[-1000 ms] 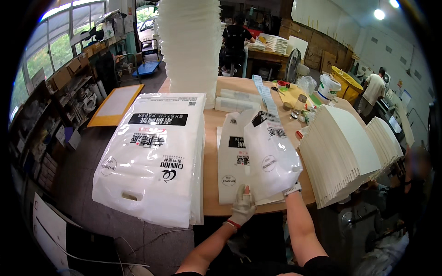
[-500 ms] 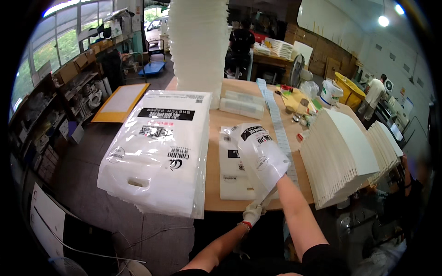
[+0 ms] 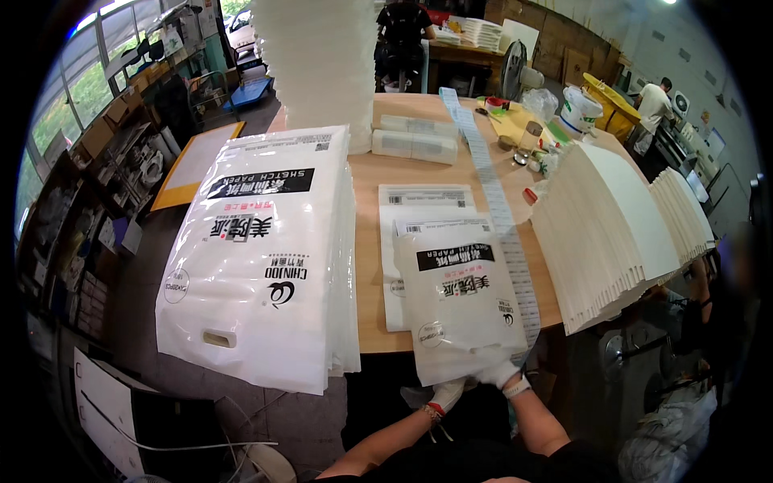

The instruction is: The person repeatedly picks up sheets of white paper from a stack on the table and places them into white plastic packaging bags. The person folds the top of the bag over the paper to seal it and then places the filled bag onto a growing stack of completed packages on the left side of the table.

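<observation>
A printed white plastic bag [image 3: 460,310] with a black band lies slanted on the table, its near end jutting past the front edge. My left hand [image 3: 448,394], in a white glove, is closed at the bag's near edge, with its fingertips partly hidden underneath. At the bag's near right corner is my right hand [image 3: 498,372], also gloved; motion smears its fingers. Beneath and behind that bag lies another flat printed bag [image 3: 389,266]. A thick stack of larger printed bags [image 3: 250,266], each with a handle slot, stands to the left.
White sheet stacks [image 3: 600,233] lean at the table's right side. A tall white stack [image 3: 318,72] rises at the back, beside clear-wrapped bundles [image 3: 415,147]. A pale blue printed strip [image 3: 483,173] runs lengthwise. Tub [image 3: 580,109], tape and jars crowd the far right. Two people work beyond.
My right hand has drawn back from the bag's far right side to its near edge. The bag, bent and raised before, now lies flatter and nearer me. My view has tilted down.
</observation>
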### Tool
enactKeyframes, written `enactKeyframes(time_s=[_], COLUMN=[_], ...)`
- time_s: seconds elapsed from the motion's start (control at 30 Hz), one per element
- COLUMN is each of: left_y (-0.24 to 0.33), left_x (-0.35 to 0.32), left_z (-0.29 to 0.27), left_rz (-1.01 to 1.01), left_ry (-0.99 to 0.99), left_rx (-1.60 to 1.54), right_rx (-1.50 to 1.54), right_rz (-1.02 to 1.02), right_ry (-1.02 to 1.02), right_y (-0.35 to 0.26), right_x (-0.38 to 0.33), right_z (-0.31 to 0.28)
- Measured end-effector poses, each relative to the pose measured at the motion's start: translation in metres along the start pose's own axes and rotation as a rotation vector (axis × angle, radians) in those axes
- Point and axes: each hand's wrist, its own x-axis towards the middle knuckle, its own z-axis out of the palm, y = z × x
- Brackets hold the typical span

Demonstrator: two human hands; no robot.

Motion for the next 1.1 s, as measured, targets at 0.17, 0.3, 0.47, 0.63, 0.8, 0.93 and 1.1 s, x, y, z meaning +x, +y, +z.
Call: enactKeyframes(time_s=[0.17,0.3,0.47,0.63,0.8,0.93,1.1], left_y=[0.017,0.02,0.059,0.064,0.081,0.126,0.159], left_x=[-0.026,-0.028,-0.051,-0.079,-0.105,-0.112,-0.042], left_z=[-0.017,-0.014,-0.036,-0.09,-0.089,-0.063,0.048], left_rz=[-0.165,-0.284,0.274,0.576,0.451,0.427,0.019], left_ry=[-0.197,-0.114,0.304,0.386,0.093,-0.147,-0.278], left_rx=[-0.241,-0.157,0.701,0.766,0.958,1.147,0.456], right_rx=[0.294,0.413,0.041,0.461,1.137,0.915,1.047], right_rz=[-0.19,-0.029,0.226,0.087,0.758,0.717,0.542], right_ry=[0.221,0.061,0.128,-0.012,0.78,0.373,0.569], right_y=[0.049,0.036,0.034,0.045,0.153,0.172,0.156], right_x=[-0.003,0.004,-0.038,-0.105,-0.095,-0.079,-0.091], right_z=[0.064,0.031,0.035,0.029,0.079,0.057,0.014])
